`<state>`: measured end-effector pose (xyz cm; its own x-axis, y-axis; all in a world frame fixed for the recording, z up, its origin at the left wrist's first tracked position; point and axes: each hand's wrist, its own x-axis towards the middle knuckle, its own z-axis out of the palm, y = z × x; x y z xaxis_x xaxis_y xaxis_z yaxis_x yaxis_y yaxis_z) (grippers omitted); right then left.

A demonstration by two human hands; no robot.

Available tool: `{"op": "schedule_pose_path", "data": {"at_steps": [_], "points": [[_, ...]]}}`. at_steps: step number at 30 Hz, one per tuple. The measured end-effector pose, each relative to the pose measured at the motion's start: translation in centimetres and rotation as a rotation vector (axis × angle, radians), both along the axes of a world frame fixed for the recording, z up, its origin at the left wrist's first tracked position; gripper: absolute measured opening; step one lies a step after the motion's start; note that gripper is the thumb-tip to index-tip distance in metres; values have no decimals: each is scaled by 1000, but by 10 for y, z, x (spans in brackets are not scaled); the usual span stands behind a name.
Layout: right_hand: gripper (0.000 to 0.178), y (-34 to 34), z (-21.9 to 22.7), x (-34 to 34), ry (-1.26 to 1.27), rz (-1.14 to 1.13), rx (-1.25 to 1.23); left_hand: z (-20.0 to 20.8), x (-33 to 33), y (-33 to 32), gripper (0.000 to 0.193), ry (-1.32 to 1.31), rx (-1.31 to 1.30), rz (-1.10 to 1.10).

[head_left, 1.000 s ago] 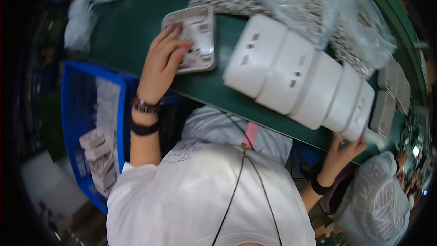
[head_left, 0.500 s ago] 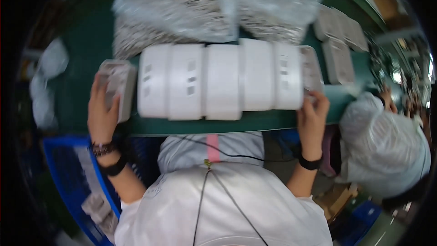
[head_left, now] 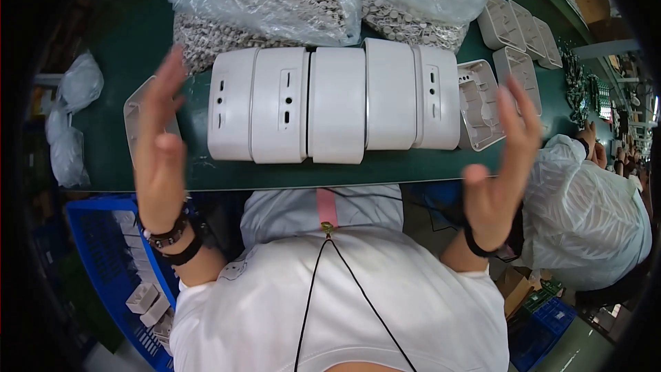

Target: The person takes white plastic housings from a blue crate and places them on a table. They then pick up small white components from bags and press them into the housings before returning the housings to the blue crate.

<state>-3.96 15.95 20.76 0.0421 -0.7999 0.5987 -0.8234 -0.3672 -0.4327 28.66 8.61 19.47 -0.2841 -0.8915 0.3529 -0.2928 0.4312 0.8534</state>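
A row of several white plastic housings (head_left: 337, 103) stands side by side on the table, some with small slots and round holes. My left hand (head_left: 160, 158) is raised left of the row, open and slightly blurred, with nothing in it. Behind it a light grey open shell (head_left: 133, 120) lies partly hidden. On the other side my right hand (head_left: 499, 172) is also raised and open, holding nothing. Close to its fingers, another open shell (head_left: 480, 107) with ribs inside stands against the row's right end.
Two clear bags of small grey parts (head_left: 282, 0) lie behind the row. More open shells (head_left: 520, 72) stand at the back right. A blue crate (head_left: 103, 248) with shells is at lower left, plastic bags (head_left: 72, 124) above it. A person in white (head_left: 575, 213) works at the right.
Both hands have let go of the shells at the row's ends and lifted, fingers spread. The left shell now sits farther left, apart from the row.
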Motion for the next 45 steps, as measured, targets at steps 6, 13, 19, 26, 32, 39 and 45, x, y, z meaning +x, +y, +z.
{"op": "schedule_pose_path", "data": {"at_steps": [6,13,19,26,32,39,45], "points": [[73,-32,-9,28,123,253,158,-14,-3,-6,88,-134,-93,-147],[72,-4,-4,5,157,216,139,-9,13,14,78,-239,-8,-66],[53,6,12,-25,545,56,237,-48,51,13,44,318,265,374],[39,-34,15,-33,488,207,-88,-67,72,-12,42,-335,92,501],[28,-52,17,-34,314,277,305,-41,52,-29,40,-626,212,477],[18,-100,-8,-16,626,244,698,-7,5,-12,38,-596,-344,322],[22,-128,-46,-8,634,276,598,11,-53,17,72,-540,-383,-135]]}}
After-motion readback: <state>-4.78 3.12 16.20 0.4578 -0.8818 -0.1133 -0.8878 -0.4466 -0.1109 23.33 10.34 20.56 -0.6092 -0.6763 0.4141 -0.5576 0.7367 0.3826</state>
